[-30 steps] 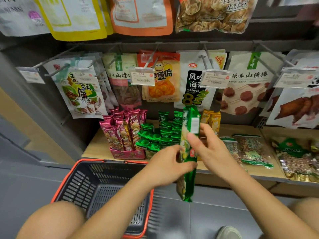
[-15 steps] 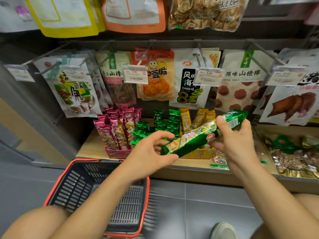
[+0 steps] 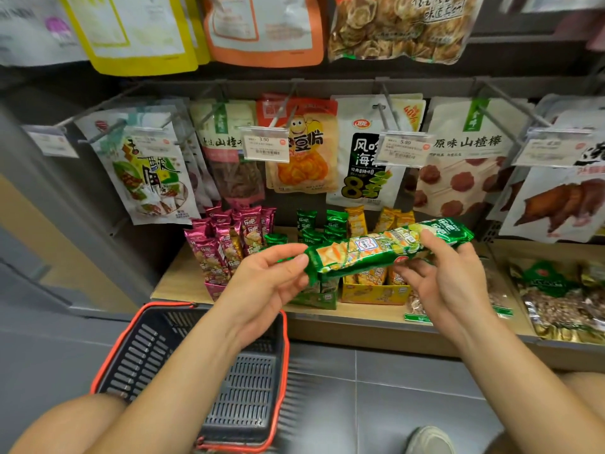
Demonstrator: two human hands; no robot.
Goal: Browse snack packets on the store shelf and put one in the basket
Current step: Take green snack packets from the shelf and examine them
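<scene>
A: Green foil packet (image 3: 386,249), pinched at its left end by the left hand (image 3: 262,283), clasped near the right end by the right hand (image 3: 448,280), thumb on top. Hung level before the shelf (image 3: 183,276).
B: Likely trouble?
A: Could have slipped: glossy wrap, light fingertip grip. Sat up and right of the basket (image 3: 284,355), not over it; let go there, would have missed.

A shop: snack packets (image 3: 301,152) on pegs, price tags (image 3: 266,148), a basket (image 3: 183,362).
</scene>
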